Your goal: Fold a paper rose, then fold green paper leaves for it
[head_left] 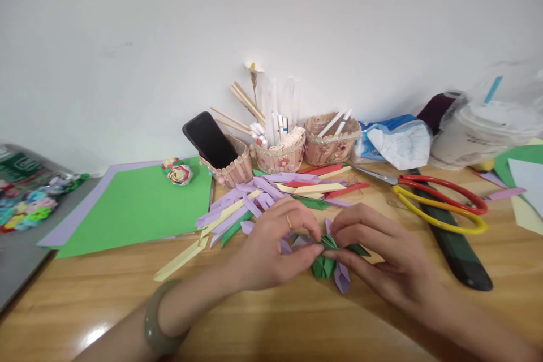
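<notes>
My left hand [278, 243], with a ring on one finger and a bangle [163, 317] at the wrist, pinches the left side of a green and purple folded-paper piece [324, 266]. From the right, my right hand [382, 249] grips the same piece between thumb and fingers. The fingertips of both hands nearly meet over its middle and hide part of it. Just behind my hands lies a loose pile of folded paper strips [229, 209] in purple, yellow, green and red.
Green sheets [136, 209] lie at left, bearing a small paper ornament [180, 174]. Behind stand stick baskets [280, 158] with markers, one propping a phone [210, 138]. To the right are red-and-yellow scissors [441, 198], a dark green-black tool [453, 254] and a plastic cup [483, 124].
</notes>
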Tool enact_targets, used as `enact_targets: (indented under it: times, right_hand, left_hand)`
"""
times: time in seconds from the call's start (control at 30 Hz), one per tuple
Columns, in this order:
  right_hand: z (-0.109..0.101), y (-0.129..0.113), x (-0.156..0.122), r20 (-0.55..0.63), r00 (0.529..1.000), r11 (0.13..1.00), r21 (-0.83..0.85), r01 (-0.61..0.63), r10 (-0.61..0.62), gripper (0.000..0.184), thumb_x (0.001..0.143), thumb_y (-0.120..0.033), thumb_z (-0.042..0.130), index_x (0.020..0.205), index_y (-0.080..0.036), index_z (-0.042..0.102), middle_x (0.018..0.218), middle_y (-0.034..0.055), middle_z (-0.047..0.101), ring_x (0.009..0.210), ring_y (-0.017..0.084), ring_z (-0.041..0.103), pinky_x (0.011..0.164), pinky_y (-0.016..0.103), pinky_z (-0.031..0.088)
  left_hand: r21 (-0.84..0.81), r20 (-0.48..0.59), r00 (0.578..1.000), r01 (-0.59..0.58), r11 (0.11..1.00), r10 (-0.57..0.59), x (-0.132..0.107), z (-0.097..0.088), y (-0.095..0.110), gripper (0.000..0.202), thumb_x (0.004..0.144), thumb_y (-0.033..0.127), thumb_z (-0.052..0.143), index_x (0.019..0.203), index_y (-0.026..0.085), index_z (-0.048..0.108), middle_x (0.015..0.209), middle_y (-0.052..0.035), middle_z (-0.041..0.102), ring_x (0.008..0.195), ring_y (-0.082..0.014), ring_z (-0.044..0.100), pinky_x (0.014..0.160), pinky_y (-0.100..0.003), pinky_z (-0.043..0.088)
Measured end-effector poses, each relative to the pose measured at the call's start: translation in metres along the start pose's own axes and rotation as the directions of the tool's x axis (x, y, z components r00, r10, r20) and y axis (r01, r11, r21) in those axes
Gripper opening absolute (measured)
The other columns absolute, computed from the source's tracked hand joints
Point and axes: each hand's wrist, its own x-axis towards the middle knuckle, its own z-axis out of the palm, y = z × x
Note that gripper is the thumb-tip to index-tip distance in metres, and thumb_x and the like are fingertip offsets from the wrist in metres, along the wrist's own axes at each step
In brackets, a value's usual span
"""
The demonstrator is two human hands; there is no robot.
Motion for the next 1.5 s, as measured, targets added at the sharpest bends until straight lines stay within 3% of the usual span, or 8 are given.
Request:
enact_targets:
  times: [0.13,0.33,0.5,0.73,0.87,1.07,1.2,1.5]
  right_hand:
    - [-0.001,-0.002,0.001,0.182,0.966,0.953,0.207,-0.221,0.184,0.013,0.081,-0.027,0.057,0.071,-0.02,0.057,0.07,0.002,0.06,0.068,0.015,0.057,0.062,0.026,0.047]
    - [0.001,0.0,0.004,0.215,0.898,0.84,0.322,-0.437,0.385,0.025,0.075,-0.041,0.062,0.065,-0.018,0.057,0.065,0.0,0.057,0.062,0.014,0.054,0.056,0.025,0.043]
    - [0.002,0.003,0.008,0.258,0.851,0.779,0.345,-0.523,0.457,0.027,0.075,-0.043,0.06,0.065,-0.018,0.055,0.062,-0.0013,0.054,0.06,0.013,0.051,0.053,0.024,0.041]
    - [0.001,0.004,0.005,0.344,0.818,0.701,0.424,-0.574,0.461,0.018,0.078,-0.036,0.058,0.073,-0.019,0.054,0.066,-0.002,0.052,0.058,0.011,0.05,0.053,0.023,0.043]
    - [0.0,0.003,0.007,0.346,0.812,0.692,0.427,-0.582,0.47,0.017,0.078,-0.034,0.058,0.073,-0.018,0.054,0.066,-0.002,0.051,0.06,0.011,0.049,0.052,0.022,0.041]
    - [0.002,0.0,0.006,0.355,0.8,0.662,0.448,-0.6,0.484,0.014,0.079,-0.031,0.055,0.075,-0.018,0.054,0.068,-0.0014,0.052,0.059,0.01,0.049,0.05,0.021,0.042]
    - [0.004,0.0,0.005,0.273,0.821,0.716,0.4,-0.572,0.502,0.014,0.079,-0.032,0.055,0.074,-0.019,0.053,0.066,-0.0016,0.052,0.058,0.011,0.049,0.048,0.021,0.039]
    - [0.005,-0.001,0.006,0.137,0.881,0.851,0.228,-0.473,0.453,0.017,0.078,-0.03,0.054,0.067,-0.018,0.058,0.061,0.0,0.059,0.057,0.013,0.054,0.052,0.023,0.042]
  left_hand:
    - [-0.126,0.084,0.99,0.123,0.984,-0.113,0.001,-0.002,0.0,0.004,0.074,0.02,0.058,0.071,0.018,0.055,0.076,-0.0024,0.056,0.077,-0.0158,0.049,0.073,-0.029,0.039]
    - [-0.315,0.2,0.933,0.351,0.882,-0.3,0.002,0.001,0.003,0.006,0.068,0.018,0.062,0.069,0.016,0.056,0.075,-0.0014,0.055,0.07,-0.0123,0.049,0.061,-0.023,0.039]
    - [-0.395,0.186,0.855,0.516,0.76,-0.483,0.005,0.004,0.002,0.014,0.066,0.023,0.065,0.063,0.014,0.055,0.063,0.0004,0.052,0.058,-0.0091,0.046,0.055,-0.022,0.037]
    - [-0.464,0.14,0.851,0.507,0.726,-0.505,0.002,0.005,-0.005,0.019,0.065,0.028,0.068,0.065,0.014,0.055,0.065,0.0001,0.052,0.058,-0.0091,0.045,0.053,-0.022,0.035]
    - [-0.464,0.1,0.869,0.472,0.75,-0.484,0.002,0.006,-0.005,0.018,0.065,0.026,0.068,0.064,0.013,0.055,0.067,-0.0002,0.053,0.061,-0.0094,0.046,0.057,-0.023,0.036]
    - [-0.549,0.184,0.83,0.532,0.645,-0.527,0.0,0.009,-0.012,0.02,0.065,0.027,0.07,0.072,0.014,0.056,0.067,0.0008,0.055,0.059,-0.0081,0.047,0.056,-0.022,0.036]
    - [-0.566,0.162,0.846,0.501,0.654,-0.508,0.0,0.01,-0.014,0.018,0.064,0.025,0.071,0.07,0.013,0.058,0.068,0.0008,0.057,0.061,-0.0077,0.05,0.06,-0.021,0.039]
    - [-0.598,0.133,0.84,0.491,0.633,-0.526,0.003,0.011,-0.008,0.013,0.065,0.02,0.068,0.07,0.013,0.058,0.065,0.0021,0.057,0.058,-0.0074,0.054,0.059,-0.021,0.043]
